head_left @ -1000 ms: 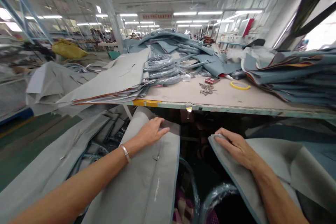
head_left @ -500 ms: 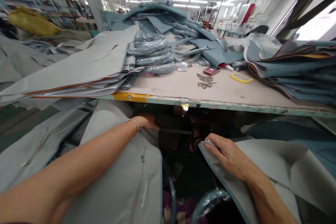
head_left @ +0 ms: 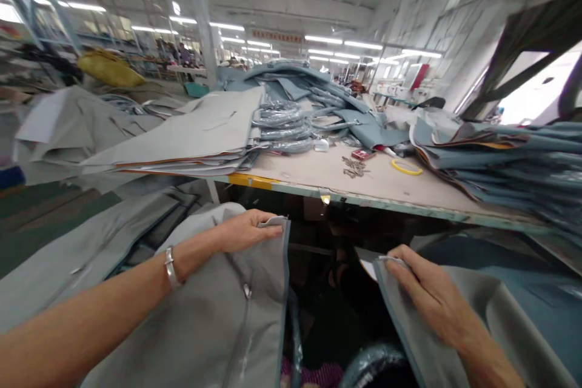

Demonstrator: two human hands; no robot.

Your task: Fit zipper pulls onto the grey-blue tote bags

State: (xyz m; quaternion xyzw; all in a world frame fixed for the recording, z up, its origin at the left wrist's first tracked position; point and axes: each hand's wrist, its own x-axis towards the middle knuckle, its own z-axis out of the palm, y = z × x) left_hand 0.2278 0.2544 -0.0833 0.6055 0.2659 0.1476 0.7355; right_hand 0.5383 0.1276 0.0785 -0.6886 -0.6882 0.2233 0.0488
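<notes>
My left hand [head_left: 248, 229] pinches the top corner of a grey fabric panel [head_left: 218, 321] with blue-grey edge piping. A zipper pull [head_left: 247, 291] shows on its face. On the right, my right hand [head_left: 421, 282] grips the upper corner of another grey piped panel [head_left: 411, 327], fingers wrapped over its edge. Whether the two panels belong to one piece I cannot tell. Between them, low down, a plastic-wrapped blue tube handle [head_left: 375, 361] curves in the dark gap. My fingertips partly hide both gripped corners.
Ahead stands a worktable [head_left: 291, 173] with stacked grey panels [head_left: 195, 127], plastic-wrapped tubes [head_left: 284, 127], zipper pulls [head_left: 354, 167], a red box [head_left: 362, 154] and a yellow tape ring [head_left: 406, 167]. Blue panels [head_left: 482, 151] pile up at right. More grey panels [head_left: 100, 248] lie at lower left.
My left hand has come nearer from under the table edge and now holds the left panel's corner up. My right hand has shifted slightly right and down with its panel. The view has tilted up.
</notes>
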